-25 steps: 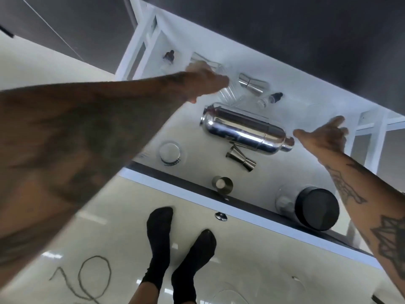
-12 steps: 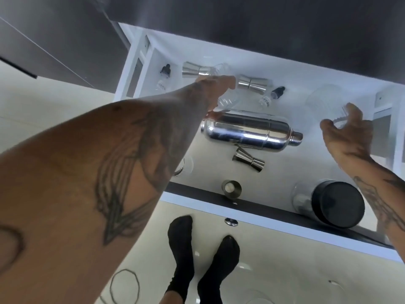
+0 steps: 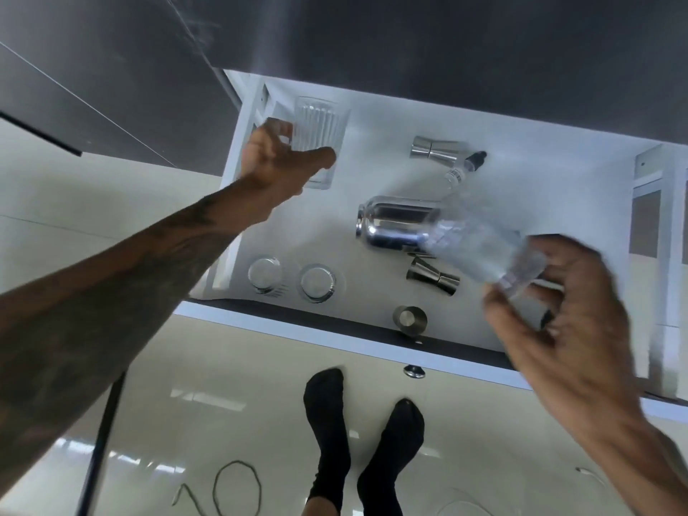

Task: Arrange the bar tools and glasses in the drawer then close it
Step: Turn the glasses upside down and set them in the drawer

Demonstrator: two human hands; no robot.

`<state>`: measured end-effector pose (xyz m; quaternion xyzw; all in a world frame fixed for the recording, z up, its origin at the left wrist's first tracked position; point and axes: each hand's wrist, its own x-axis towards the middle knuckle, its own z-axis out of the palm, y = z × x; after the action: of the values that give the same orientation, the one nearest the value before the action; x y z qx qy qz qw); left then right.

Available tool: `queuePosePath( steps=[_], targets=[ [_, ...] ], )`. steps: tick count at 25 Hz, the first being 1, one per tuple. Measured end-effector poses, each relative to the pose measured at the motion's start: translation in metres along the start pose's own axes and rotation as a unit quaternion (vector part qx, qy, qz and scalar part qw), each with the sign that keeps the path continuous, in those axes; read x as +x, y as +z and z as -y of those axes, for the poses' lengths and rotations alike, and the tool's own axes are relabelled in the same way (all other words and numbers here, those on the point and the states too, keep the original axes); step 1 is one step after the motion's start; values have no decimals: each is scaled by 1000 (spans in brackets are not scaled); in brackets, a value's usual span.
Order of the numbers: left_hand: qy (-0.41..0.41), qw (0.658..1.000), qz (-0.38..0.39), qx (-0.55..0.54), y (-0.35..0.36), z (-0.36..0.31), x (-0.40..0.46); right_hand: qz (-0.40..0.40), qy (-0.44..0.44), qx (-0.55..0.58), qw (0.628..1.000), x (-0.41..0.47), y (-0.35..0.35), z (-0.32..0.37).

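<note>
The white drawer (image 3: 558, 202) stands pulled out below a dark counter. My left hand (image 3: 275, 165) grips a ribbed clear glass (image 3: 320, 128) at the drawer's far left corner. My right hand (image 3: 566, 322) holds a second clear glass (image 3: 484, 251), blurred, tilted above the drawer's right middle. A steel shaker (image 3: 391, 221) lies on its side in the middle. One jigger (image 3: 433, 147) lies at the back, another jigger (image 3: 433, 278) in front of the shaker. A dropper bottle (image 3: 465, 169) lies beside the back jigger. Two glasses (image 3: 265, 274) (image 3: 316, 283) stand upright near the front left.
A small steel cup (image 3: 409, 319) stands by the drawer's dark front panel (image 3: 298, 314). The drawer knob (image 3: 414, 371) sticks out toward me. My feet in black socks (image 3: 327, 422) stand on the glossy floor, with a cord (image 3: 231, 489) lying to their left.
My left hand moved left to the drawer's back corner with a ribbed glass. My right hand picked up a clear glass and swung it toward me. The black-lidded jar is now hidden behind that hand.
</note>
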<state>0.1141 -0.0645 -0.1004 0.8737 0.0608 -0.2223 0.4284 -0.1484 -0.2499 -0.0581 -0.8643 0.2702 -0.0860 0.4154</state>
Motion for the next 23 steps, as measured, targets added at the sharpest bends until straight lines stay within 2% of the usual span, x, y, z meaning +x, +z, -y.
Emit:
queuePosePath(
  steps=[2, 4, 7, 10, 16, 19, 23],
  targets=[
    [60, 994, 19, 90, -34, 6, -15, 59, -67, -34, 995, -5, 22, 15],
    [132, 967, 50, 213, -63, 11, -33, 120, -96, -67, 986, -4, 46, 25],
    [154, 935, 104, 301, -79, 21, -53, 167, -103, -126, 973, 4, 75, 29],
    [184, 914, 112, 344, -64, 30, -56, 199, -94, -176, 959, 13, 88, 25],
    [224, 886, 138, 383, -30, 39, -44, 258, -131, -235, 928, 16, 101, 25],
    [244, 863, 139, 419, -20, 44, -46, 243, -135, -241, 930, 25, 102, 27],
    [234, 834, 144, 479, -12, 52, -54, 229, -119, -236, 937, 38, 107, 33]
  ],
)
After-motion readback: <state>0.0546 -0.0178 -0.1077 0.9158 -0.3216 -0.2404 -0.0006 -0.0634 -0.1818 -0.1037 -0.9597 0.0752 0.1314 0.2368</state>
